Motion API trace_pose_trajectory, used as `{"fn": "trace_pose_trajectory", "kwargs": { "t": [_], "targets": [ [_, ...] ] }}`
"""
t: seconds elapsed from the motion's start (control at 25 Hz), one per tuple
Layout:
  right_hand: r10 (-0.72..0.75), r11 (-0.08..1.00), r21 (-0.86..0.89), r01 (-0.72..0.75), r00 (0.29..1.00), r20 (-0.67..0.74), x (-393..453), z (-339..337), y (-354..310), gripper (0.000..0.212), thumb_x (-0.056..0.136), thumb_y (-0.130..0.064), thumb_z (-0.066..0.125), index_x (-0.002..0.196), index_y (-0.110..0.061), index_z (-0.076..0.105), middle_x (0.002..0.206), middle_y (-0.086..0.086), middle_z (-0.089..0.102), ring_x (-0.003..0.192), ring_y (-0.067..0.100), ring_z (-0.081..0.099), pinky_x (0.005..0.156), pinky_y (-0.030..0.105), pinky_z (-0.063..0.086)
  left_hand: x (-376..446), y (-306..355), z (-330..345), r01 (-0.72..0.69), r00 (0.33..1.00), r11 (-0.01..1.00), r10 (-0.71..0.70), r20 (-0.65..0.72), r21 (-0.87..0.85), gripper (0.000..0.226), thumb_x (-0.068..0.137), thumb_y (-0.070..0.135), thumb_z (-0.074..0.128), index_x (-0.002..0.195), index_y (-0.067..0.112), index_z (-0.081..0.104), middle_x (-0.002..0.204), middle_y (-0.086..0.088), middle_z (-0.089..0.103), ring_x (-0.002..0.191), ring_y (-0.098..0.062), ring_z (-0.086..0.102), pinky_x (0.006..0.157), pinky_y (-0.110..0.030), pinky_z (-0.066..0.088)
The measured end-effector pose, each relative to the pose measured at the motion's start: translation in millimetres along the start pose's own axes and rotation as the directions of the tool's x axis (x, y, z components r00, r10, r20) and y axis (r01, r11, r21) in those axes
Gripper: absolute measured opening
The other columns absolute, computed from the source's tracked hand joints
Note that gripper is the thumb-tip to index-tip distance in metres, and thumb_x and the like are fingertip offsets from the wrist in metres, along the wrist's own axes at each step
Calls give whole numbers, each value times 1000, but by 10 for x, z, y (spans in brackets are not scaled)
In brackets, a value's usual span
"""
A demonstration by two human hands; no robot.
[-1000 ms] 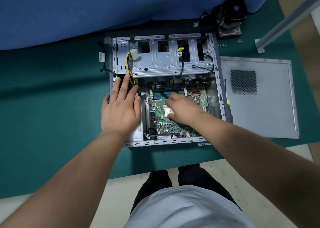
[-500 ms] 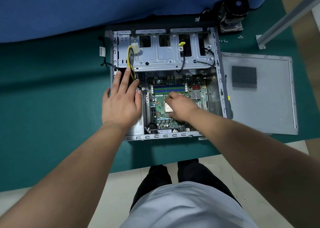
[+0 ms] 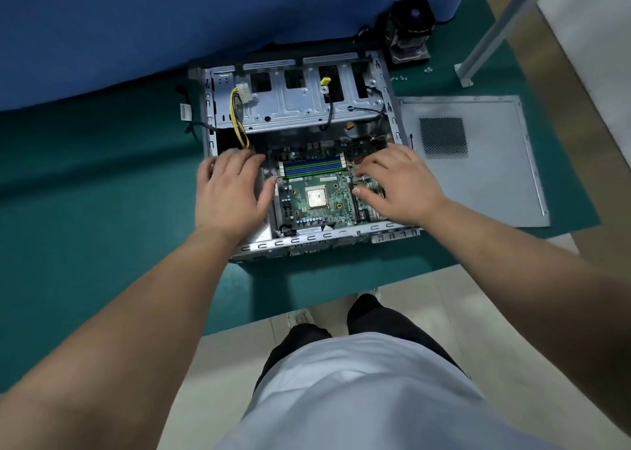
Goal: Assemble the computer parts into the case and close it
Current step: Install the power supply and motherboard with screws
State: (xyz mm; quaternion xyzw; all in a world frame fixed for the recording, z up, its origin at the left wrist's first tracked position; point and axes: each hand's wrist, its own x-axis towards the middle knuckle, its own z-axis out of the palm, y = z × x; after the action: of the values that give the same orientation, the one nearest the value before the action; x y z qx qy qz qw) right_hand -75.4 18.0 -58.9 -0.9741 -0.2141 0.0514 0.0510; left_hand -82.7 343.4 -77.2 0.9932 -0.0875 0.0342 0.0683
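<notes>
An open grey computer case (image 3: 307, 241) lies on a green mat. Inside it sits a green motherboard (image 3: 327, 210) with a bare silver CPU (image 3: 316, 197) in the middle and blue and green memory slots (image 3: 314, 169) behind it. My left hand (image 3: 230, 193) rests palm down on the power supply at the case's left side, fingers spread and relaxed. My right hand (image 3: 397, 185) hovers over the board's right part with loosely bent fingers, holding nothing. A CPU cooler with fan (image 3: 409, 29) stands behind the case at the right.
The grey side panel (image 3: 485, 183) lies flat to the right of the case. Yellow and black cables (image 3: 239, 121) hang over the drive cage (image 3: 297, 108). Small screws (image 3: 426, 70) lie near the cooler. A metal post (image 3: 495, 29) slants at the upper right. A blue cloth covers the back.
My right hand has lifted off the CPU and moved to the right side of the board, uncovering the CPU. My left hand has stayed on the power supply, its fingers now less extended.
</notes>
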Motion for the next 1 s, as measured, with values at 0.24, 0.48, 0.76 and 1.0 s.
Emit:
{"fn": "trace_pose_trajectory", "kwargs": {
  "t": [0.24,0.48,0.76,1.0],
  "targets": [
    [53,995,-81,-50,998,27,-15,7,-59,63,98,-69,30,122,-27,70,121,-2,71,121,21,58,123,41,22,-158,122,-1,-21,995,1000,22,99,-14,61,99,54,36,150,19,39,143,-8,51,136,-30,43,122,-45,21],
    [55,989,-142,-49,997,45,-24,43,-56,64,98,-68,27,118,-27,72,113,-3,73,117,19,61,125,39,20,-170,128,-18,-15,996,1000,18,88,-24,60,98,49,39,149,18,40,143,-9,51,136,-30,42,121,-45,23],
    [46,991,-126,-41,998,34,-82,64,-59,57,97,-66,31,112,-30,74,110,-5,74,114,17,62,124,41,20,-193,175,-68,16,997,997,-10,83,-75,56,90,38,47,142,16,47,138,-8,55,132,-29,45,117,-44,27],
    [39,990,-137,-39,999,-3,93,59,40,40,93,-43,50,120,-23,73,131,-2,63,136,23,45,124,45,21,-83,256,-42,19,994,999,-23,103,40,46,86,33,55,129,19,57,122,-6,57,117,-30,51,111,-45,30]
  ]
}}
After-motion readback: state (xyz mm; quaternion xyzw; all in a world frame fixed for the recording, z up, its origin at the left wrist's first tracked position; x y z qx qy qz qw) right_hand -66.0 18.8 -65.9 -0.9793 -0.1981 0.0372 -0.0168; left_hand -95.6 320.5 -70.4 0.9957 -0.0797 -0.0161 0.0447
